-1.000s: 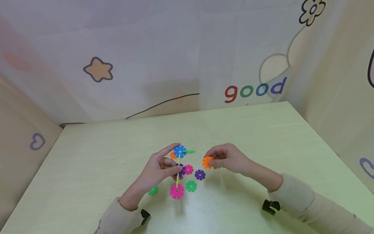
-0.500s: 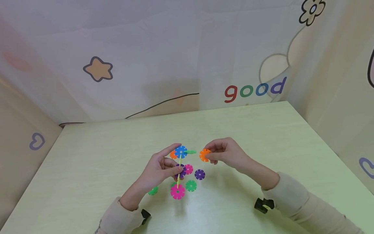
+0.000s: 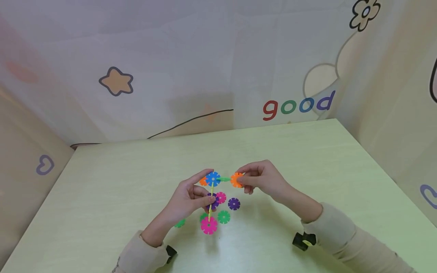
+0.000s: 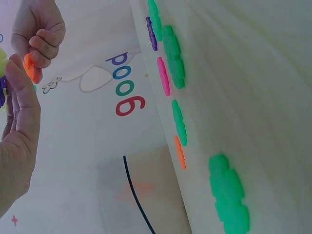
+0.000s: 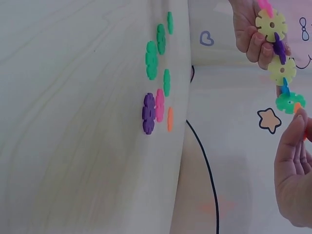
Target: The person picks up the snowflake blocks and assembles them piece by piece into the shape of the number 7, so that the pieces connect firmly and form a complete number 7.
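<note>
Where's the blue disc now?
Head view: the blue disc is in the chain the left hand grips, just left of the edge-on green disc.

The left hand [image 3: 186,200] and right hand [image 3: 262,179] are bare. Behind the left hand, the left sleeve [image 3: 138,255] is pale beige, its broad left cuff [image 3: 148,248] ending at the wrist. Behind the right hand, the right sleeve [image 3: 355,242] matches in colour, soft creases crossing the forearm beyond a wide right cuff [image 3: 326,224]. Beneath each cuff, towards the opposite arm: black, angular left wrist camera [image 3: 171,253]; black, blocky, two-lobed right wrist camera [image 3: 299,241].
</note>
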Available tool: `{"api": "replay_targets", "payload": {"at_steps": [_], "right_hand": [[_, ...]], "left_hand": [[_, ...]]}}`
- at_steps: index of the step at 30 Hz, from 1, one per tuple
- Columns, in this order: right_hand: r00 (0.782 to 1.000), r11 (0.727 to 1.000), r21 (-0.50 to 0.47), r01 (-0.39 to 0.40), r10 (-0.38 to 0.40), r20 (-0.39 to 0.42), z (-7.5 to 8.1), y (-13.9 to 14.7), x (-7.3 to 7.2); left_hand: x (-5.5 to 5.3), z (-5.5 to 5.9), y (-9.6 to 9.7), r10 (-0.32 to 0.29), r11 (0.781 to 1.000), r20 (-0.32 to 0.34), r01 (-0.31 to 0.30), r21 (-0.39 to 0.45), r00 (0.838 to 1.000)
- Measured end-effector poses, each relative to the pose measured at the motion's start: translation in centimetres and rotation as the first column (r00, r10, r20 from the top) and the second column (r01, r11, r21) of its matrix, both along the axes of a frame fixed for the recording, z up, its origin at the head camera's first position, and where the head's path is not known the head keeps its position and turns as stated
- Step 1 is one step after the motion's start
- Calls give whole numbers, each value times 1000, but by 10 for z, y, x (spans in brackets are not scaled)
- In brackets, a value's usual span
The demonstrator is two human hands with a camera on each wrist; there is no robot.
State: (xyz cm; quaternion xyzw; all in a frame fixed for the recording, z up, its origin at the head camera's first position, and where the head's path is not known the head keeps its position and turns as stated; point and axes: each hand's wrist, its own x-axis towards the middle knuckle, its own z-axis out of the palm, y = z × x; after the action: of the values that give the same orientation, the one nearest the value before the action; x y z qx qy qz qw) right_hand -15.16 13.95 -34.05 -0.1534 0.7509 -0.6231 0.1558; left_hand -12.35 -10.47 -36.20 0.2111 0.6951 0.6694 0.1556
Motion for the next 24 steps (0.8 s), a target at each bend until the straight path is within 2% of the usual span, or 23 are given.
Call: {"api": "replay_targets", "payload": {"at_steps": [11,16,24], "right_hand": [[1000,1000,1,-3,2,31,1,-2,3],[1000,1000,-5,-10,10,18,-2,-4,4],[1000,999,25,30,-30,-3,-2,-10,6]], "left_hand": [[1,-1,0,4,1000,-16,-4,-12,1000],[1,-1,2,5,999,-20,-5,-36,1000],[1,-3,2,9,999,-49,-11,-46,999]]}}
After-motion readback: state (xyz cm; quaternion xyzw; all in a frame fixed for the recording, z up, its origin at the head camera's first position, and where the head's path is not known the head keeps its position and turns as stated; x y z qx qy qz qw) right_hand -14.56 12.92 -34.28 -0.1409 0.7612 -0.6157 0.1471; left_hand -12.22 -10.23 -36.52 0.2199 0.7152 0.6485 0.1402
